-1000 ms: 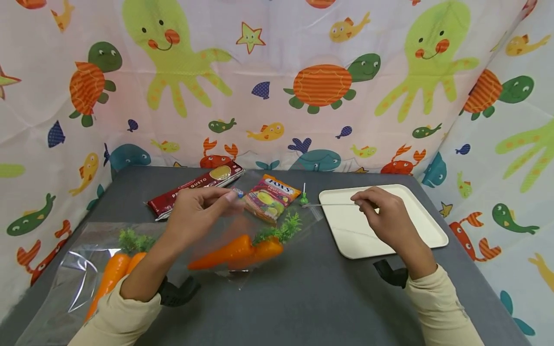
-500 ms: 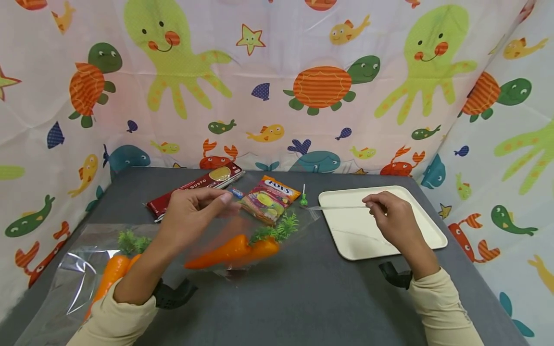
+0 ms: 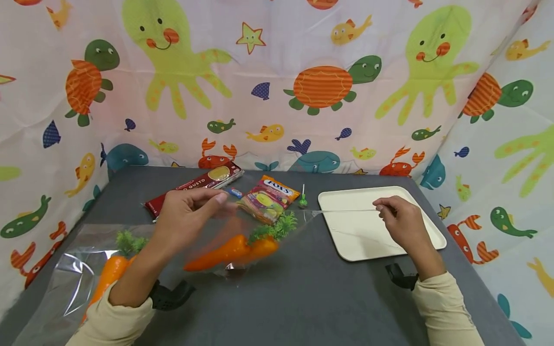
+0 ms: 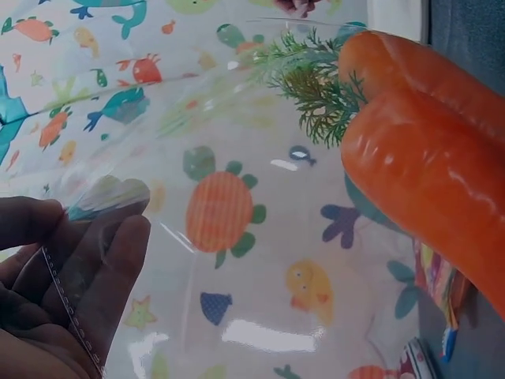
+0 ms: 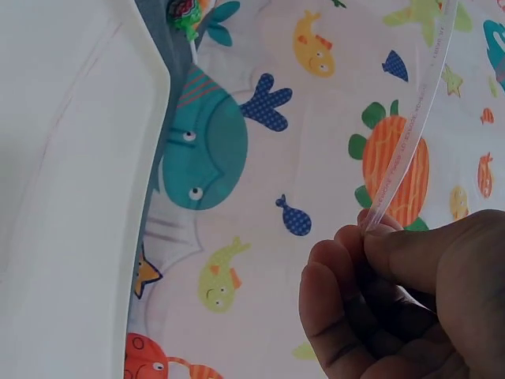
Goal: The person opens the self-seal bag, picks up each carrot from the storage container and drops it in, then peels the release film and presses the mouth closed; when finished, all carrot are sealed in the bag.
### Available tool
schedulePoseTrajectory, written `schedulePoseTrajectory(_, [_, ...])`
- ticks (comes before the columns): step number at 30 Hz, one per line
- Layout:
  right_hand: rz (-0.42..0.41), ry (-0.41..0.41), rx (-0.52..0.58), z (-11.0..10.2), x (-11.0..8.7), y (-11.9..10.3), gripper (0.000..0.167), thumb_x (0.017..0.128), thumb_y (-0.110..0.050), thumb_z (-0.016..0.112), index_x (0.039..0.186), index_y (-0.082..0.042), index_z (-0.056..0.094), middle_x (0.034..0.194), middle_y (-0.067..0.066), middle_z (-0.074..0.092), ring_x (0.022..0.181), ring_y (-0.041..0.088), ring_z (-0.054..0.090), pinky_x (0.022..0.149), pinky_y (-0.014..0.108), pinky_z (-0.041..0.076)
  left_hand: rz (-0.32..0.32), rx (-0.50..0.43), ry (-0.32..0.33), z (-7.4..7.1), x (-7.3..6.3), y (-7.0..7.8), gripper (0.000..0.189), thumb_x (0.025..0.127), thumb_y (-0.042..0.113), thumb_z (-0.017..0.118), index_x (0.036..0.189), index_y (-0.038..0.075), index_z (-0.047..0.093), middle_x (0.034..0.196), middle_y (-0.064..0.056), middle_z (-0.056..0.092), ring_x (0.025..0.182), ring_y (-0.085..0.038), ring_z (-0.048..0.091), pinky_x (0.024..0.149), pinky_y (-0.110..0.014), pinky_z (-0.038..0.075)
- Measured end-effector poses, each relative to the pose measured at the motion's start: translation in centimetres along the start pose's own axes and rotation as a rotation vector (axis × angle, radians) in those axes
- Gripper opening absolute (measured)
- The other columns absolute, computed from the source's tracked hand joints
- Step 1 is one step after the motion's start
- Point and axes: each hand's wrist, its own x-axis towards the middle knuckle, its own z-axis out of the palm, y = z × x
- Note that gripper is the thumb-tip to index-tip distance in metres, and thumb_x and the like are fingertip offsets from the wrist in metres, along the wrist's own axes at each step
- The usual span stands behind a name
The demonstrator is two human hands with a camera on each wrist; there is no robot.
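Note:
My left hand (image 3: 186, 218) pinches the edge of a clear plastic bag (image 4: 268, 339) between thumb and fingers. Two orange toy carrots (image 3: 229, 252) with green leafy tops lie inside, and the bag hangs above the table. My right hand (image 3: 402, 221) pinches one end of a narrow clear strip (image 5: 410, 142) with small red print. In the head view, the strip runs taut across to the bag's right corner, over the cream tray (image 3: 359, 242). A glossy fold shows beside my left fingers in the left wrist view.
On the left lies another clear bag (image 3: 65, 293) with orange carrots (image 3: 110, 269). At the back are a dark red packet (image 3: 216, 177), a small blue packet (image 3: 235, 192), a Fox's sweets bag (image 3: 270, 198) and a green-wrapped lollipop (image 3: 303, 199). Patterned cloth (image 3: 259, 115) surrounds the grey table (image 3: 311, 298).
My right hand has moved right and slightly down, drawing the strip out longer across the tray. My left hand and the bag have shifted slightly left.

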Motion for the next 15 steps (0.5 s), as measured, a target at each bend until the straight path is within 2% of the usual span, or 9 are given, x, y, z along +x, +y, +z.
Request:
schedulePoseTrajectory(3, [0.035,-0.022,0.0,-0.2,-0.1,0.4,0.01,0.09,0.006,0.064,0.096,0.001,0.071,0.08,0.011,0.065,0.068,0.021,0.061,0.056,0.013,0.043,0.009,0.001,0.004,-0.1,0.1,0.0,0.021,0.095,0.024,0.065,0.106,0.009,0.075,0.087,0.002,0.074,0.082,-0.014,0.072,0.052,-0.031,0.05])
schedulePoseTrajectory(5, [0.055,-0.031,-0.009,-0.1,-0.2,0.7,0.01,0.091,0.005,0.064,0.096,0.001,0.071,0.08,0.012,0.066,0.068,0.022,0.062,0.054,0.016,0.044,0.003,-0.001,-0.001,-0.2,0.0,-0.1,0.022,0.095,0.024,0.065,0.107,0.008,0.075,0.088,0.002,0.074,0.083,-0.014,0.072,0.058,-0.028,0.053])
schedulePoseTrajectory(7, [0.077,-0.038,-0.021,0.0,-0.3,0.9,0.009,0.091,0.004,0.064,0.097,0.001,0.071,0.08,0.012,0.066,0.068,0.022,0.062,0.054,0.018,0.045,0.001,-0.004,-0.011,-0.4,-0.1,0.0,0.023,0.096,0.023,0.065,0.109,0.007,0.074,0.088,0.002,0.074,0.084,-0.014,0.072,0.07,-0.03,0.056])
schedulePoseTrajectory(8, [0.087,-0.043,-0.026,0.0,-0.3,1.1,0.009,0.091,0.004,0.064,0.097,0.001,0.071,0.079,0.011,0.066,0.068,0.022,0.062,0.054,0.019,0.045,-0.001,-0.001,-0.014,-0.4,-0.2,0.0,0.023,0.095,0.024,0.065,0.109,0.007,0.074,0.088,0.002,0.074,0.085,-0.013,0.071,0.071,-0.03,0.056])
schedulePoseTrajectory(10, [0.105,-0.06,-0.027,0.1,-0.4,1.4,0.009,0.092,0.002,0.064,0.097,0.001,0.07,0.079,0.011,0.066,0.068,0.023,0.062,0.054,0.02,0.046,0.0,0.008,-0.016,-0.4,-0.3,0.1,0.022,0.095,0.023,0.066,0.108,0.008,0.075,0.087,0.003,0.074,0.085,-0.013,0.071,0.069,-0.029,0.056])
schedulePoseTrajectory(14, [0.147,-0.083,-0.038,0.3,-0.6,2.1,0.01,0.093,0.001,0.062,0.098,0.001,0.07,0.079,0.011,0.067,0.069,0.024,0.063,0.056,0.025,0.048,0.014,0.035,-0.017,-0.5,-0.5,0.3,0.021,0.095,0.023,0.066,0.106,0.009,0.076,0.087,0.004,0.074,0.084,-0.011,0.071,0.047,-0.027,0.044])
schedulePoseTrajectory(15, [0.16,-0.082,-0.047,0.3,-0.6,2.3,0.011,0.094,0.001,0.061,0.098,0.002,0.07,0.079,0.012,0.067,0.07,0.024,0.063,0.056,0.026,0.048,0.019,0.032,-0.012,-0.5,-0.5,0.3,0.02,0.095,0.023,0.066,0.105,0.008,0.076,0.087,0.004,0.074,0.083,-0.012,0.071,0.047,-0.026,0.044])
